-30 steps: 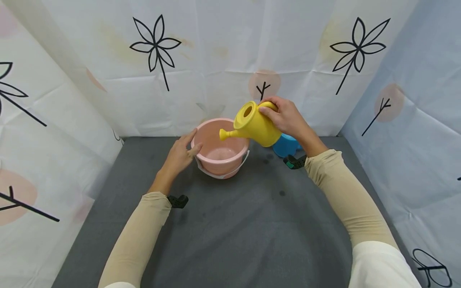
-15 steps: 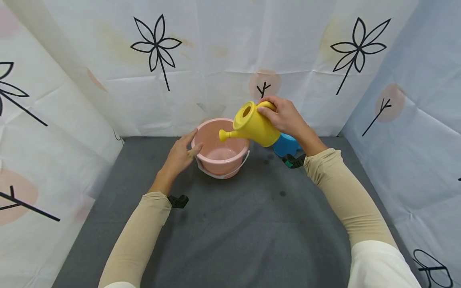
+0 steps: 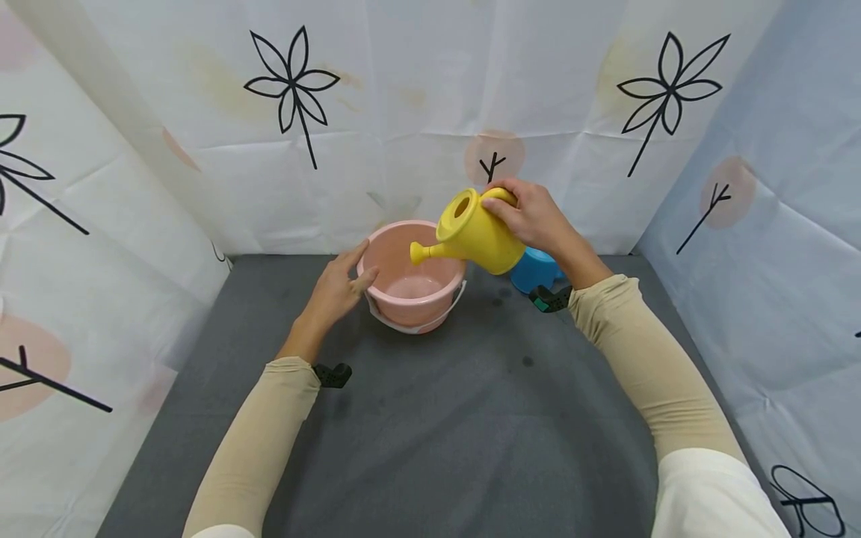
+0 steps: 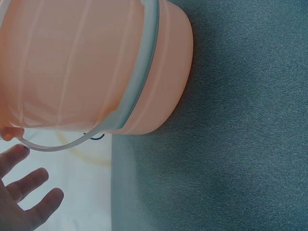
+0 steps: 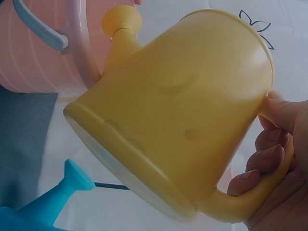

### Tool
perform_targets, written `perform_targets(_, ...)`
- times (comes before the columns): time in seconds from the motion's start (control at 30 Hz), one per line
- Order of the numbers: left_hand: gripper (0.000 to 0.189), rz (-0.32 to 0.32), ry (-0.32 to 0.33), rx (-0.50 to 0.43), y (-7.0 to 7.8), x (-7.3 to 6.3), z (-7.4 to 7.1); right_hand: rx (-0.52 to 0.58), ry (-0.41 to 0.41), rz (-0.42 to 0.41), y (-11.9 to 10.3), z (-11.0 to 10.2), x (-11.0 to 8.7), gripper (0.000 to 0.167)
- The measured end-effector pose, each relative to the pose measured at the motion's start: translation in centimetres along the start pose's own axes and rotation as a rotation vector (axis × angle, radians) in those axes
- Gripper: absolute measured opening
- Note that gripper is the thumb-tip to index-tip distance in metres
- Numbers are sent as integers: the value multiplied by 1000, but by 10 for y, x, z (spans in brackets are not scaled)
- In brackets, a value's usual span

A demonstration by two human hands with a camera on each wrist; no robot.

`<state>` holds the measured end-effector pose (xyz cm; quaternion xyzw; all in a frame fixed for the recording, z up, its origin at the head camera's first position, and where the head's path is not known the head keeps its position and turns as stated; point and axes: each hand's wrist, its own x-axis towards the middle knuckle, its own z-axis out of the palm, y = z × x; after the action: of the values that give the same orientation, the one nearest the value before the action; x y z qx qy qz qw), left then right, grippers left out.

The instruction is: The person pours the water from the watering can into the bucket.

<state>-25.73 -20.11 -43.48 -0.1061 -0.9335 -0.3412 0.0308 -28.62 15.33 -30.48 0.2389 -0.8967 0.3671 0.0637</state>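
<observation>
My right hand (image 3: 531,215) grips the handle of a yellow watering can (image 3: 486,240), fingers curled round it in the right wrist view. The can is tilted, its spout over the opening of a pink bucket (image 3: 412,302). No water can be made out at the spout. At the bucket's left side, my left hand (image 3: 336,290) touches the rim with fingers fairly straight and spread. The left wrist view shows several fingertips (image 4: 41,180) standing apart from the bucket wall. A white bucket handle (image 4: 139,72) hangs down along the near side.
A blue watering can (image 5: 53,202) stands on the grey table (image 3: 430,433), right of the bucket and partly hidden behind the yellow can and right arm. White patterned cloth walls (image 3: 403,97) close in the back and sides. Dark spots mark the tabletop.
</observation>
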Motion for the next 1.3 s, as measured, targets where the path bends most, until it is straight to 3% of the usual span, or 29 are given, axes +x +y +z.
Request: perform_targets(1.3,69,-12,1,-13,-1,1,1,-74,-19,-19,-4,1,7,34)
